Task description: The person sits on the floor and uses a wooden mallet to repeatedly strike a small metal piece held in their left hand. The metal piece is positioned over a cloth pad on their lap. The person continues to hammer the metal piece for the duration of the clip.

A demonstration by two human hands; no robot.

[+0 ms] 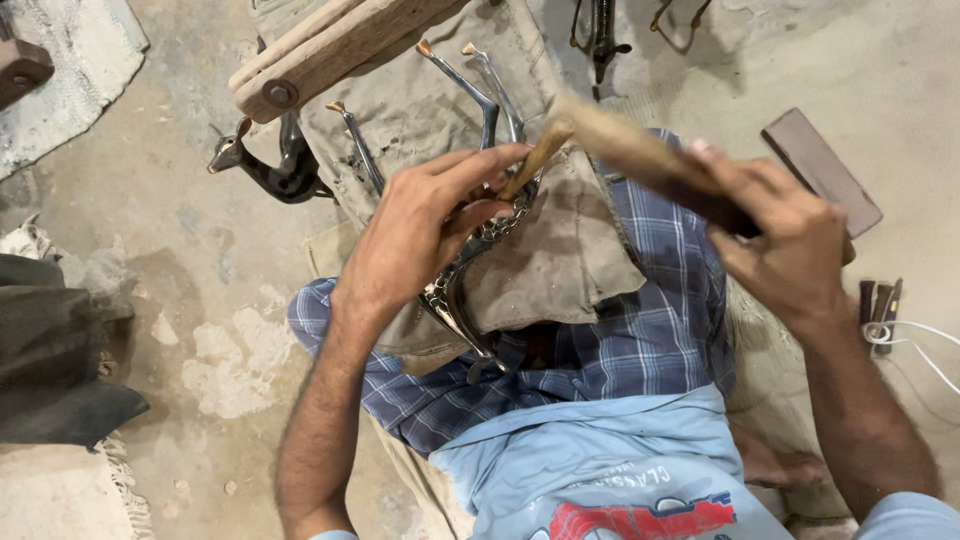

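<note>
Head view: left hand (425, 235) pinning a small chisel (535, 160) on the metal deer figure (480, 230) lying lengthwise across the cloth-covered lap, fingers clamped; right hand (790, 245) gripping a wooden mallet (640, 155) just beside the chisel's top.

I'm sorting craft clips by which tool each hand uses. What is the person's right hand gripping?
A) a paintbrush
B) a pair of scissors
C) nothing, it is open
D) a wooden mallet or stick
D: the right hand is closed around a blurred wooden mallet raised over the chisel that the left hand holds against a dark carved animal figure on the lap.
</note>
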